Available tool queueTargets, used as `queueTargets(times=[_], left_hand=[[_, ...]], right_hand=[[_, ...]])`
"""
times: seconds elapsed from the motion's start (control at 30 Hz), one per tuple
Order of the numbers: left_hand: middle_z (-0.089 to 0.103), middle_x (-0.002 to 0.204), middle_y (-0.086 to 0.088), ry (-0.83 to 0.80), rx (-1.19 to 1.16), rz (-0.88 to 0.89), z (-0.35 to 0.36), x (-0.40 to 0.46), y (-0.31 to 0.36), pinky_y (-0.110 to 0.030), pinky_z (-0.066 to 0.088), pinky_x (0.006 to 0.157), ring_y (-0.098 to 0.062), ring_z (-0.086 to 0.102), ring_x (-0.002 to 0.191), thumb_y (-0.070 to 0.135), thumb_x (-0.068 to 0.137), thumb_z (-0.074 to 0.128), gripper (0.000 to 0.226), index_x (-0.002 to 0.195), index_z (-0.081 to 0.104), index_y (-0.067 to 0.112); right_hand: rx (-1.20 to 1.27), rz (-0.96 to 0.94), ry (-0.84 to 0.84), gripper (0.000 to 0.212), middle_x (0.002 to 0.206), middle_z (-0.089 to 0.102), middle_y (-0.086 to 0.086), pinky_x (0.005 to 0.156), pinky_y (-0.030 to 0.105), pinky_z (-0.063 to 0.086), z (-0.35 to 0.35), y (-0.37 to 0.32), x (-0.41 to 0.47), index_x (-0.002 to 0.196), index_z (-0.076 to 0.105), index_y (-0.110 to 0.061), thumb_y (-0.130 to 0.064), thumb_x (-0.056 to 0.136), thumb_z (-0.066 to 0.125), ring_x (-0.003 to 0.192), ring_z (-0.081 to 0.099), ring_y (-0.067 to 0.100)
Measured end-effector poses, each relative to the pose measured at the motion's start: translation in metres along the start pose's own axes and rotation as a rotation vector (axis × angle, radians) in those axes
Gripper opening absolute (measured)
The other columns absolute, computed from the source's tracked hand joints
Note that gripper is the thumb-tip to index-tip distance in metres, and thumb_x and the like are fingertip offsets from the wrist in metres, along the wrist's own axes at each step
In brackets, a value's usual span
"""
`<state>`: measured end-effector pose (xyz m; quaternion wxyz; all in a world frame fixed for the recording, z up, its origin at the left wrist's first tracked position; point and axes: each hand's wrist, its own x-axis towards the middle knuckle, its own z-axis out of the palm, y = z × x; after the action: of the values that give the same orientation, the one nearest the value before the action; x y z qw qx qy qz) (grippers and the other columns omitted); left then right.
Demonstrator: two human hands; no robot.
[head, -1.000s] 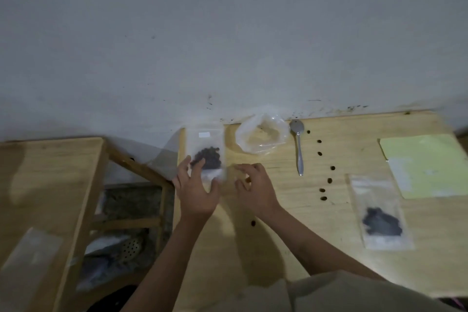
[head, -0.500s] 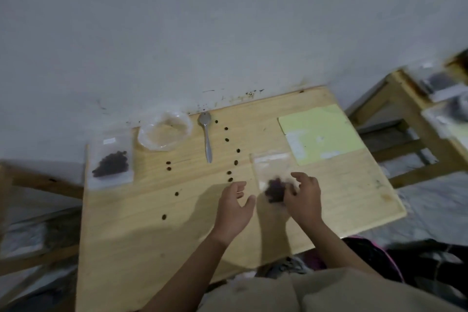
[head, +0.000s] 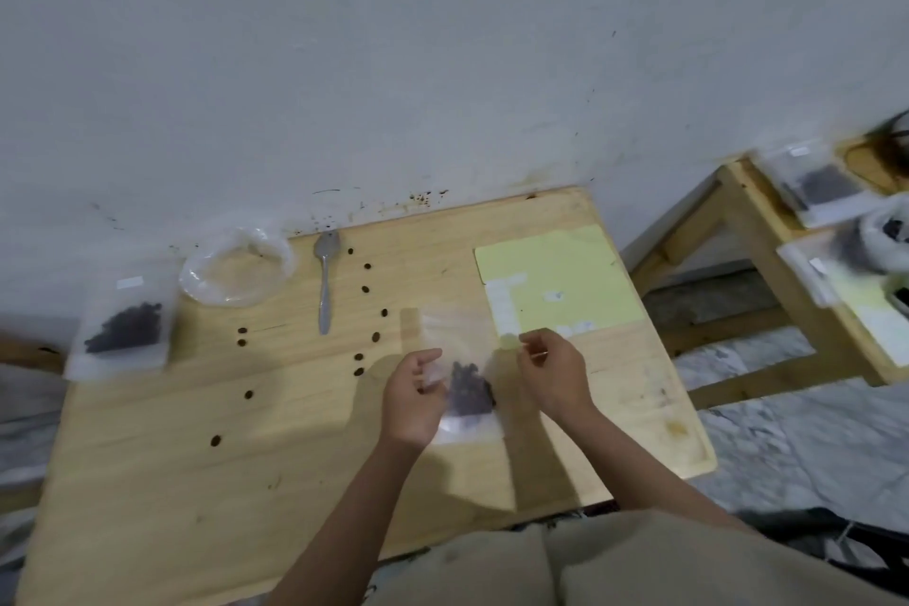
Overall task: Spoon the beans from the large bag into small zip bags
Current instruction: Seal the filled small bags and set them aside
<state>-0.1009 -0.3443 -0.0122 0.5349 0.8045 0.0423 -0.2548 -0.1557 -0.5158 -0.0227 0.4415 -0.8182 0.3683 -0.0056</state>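
A small clear zip bag (head: 466, 391) with dark beans in it is lifted a little above the wooden table (head: 147, 482), between my two hands. My left hand (head: 412, 399) grips its left side with curled fingers. My right hand (head: 553, 372) pinches its upper right corner. A second small bag of beans (head: 123, 327) lies at the table's left edge. The large clear bag (head: 236, 268) sits open near the wall and looks nearly empty. A metal spoon (head: 324, 285) lies beside it. Several loose beans (head: 366, 289) are scattered on the table.
A pale green sheet (head: 556, 278) lies at the table's back right. To the right stands another wooden table (head: 767, 231) carrying more bags of beans (head: 821, 185). A grey wall runs along the table's far edge. The floor at the right is marbled grey.
The bag has come up off the table between my hands. My right hand shifted from the beans to the bag's upper right corner, and my left hand took hold of its left side.
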Motion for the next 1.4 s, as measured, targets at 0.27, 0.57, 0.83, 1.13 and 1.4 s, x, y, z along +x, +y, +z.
queueTargets(times=[0.27, 0.57, 0.83, 1.13, 1.4], left_hand=[[0.063, 0.113, 0.002, 0.046, -0.124, 0.107, 0.004, -0.009, 0.015, -0.03, 0.054, 0.071, -0.006, 0.063, 0.087, -0.009, 0.083, 0.06, 0.042, 0.11, 0.059, 0.023], [0.059, 0.093, 0.018, -0.041, -0.19, 0.147, 0.006, -0.002, 0.032, -0.024, 0.045, 0.07, -0.002, 0.049, 0.074, -0.019, 0.081, 0.051, 0.066, 0.12, 0.057, 0.034], [0.048, 0.129, 0.028, -0.104, -0.147, 0.211, 0.011, -0.011, 0.061, -0.046, 0.051, 0.091, -0.027, 0.059, 0.108, -0.023, 0.078, 0.045, 0.074, 0.125, 0.055, 0.033], [0.063, 0.116, 0.018, -0.006, -0.18, 0.335, -0.003, -0.031, 0.08, -0.032, 0.046, 0.1, -0.006, 0.055, 0.117, -0.009, 0.084, 0.06, 0.043, 0.114, 0.063, 0.022], [0.065, 0.111, 0.008, 0.015, -0.214, 0.311, -0.019, -0.05, 0.081, -0.005, 0.046, 0.072, 0.008, 0.06, 0.094, -0.009, 0.082, 0.061, 0.036, 0.104, 0.065, 0.019]], right_hand=[[-0.275, 0.059, 0.141, 0.025, 0.107, 0.056, 0.017, 0.075, 0.038, 0.048, -0.037, 0.012, 0.089, 0.106, 0.062, -0.004, -0.021, 0.088, 0.056, 0.092, 0.057, 0.036], [-0.077, 0.064, 0.152, 0.012, 0.088, 0.065, 0.009, 0.065, 0.029, 0.043, -0.035, 0.003, 0.09, 0.087, 0.064, -0.007, -0.017, 0.088, 0.056, 0.077, 0.06, 0.025], [0.5, -0.185, -0.081, 0.016, 0.061, 0.057, -0.004, 0.057, 0.015, 0.043, -0.047, -0.055, 0.025, 0.068, 0.065, -0.012, -0.014, 0.075, 0.079, 0.054, 0.048, 0.004], [0.394, -0.27, -0.117, 0.016, 0.063, 0.059, -0.007, 0.052, 0.011, 0.038, -0.044, -0.084, 0.003, 0.068, 0.065, -0.02, -0.021, 0.073, 0.08, 0.048, 0.044, 0.001], [0.335, -0.251, -0.09, 0.025, 0.056, 0.058, -0.005, 0.054, 0.015, 0.042, -0.037, -0.094, -0.019, 0.068, 0.062, -0.017, -0.021, 0.066, 0.086, 0.048, 0.049, 0.001]])
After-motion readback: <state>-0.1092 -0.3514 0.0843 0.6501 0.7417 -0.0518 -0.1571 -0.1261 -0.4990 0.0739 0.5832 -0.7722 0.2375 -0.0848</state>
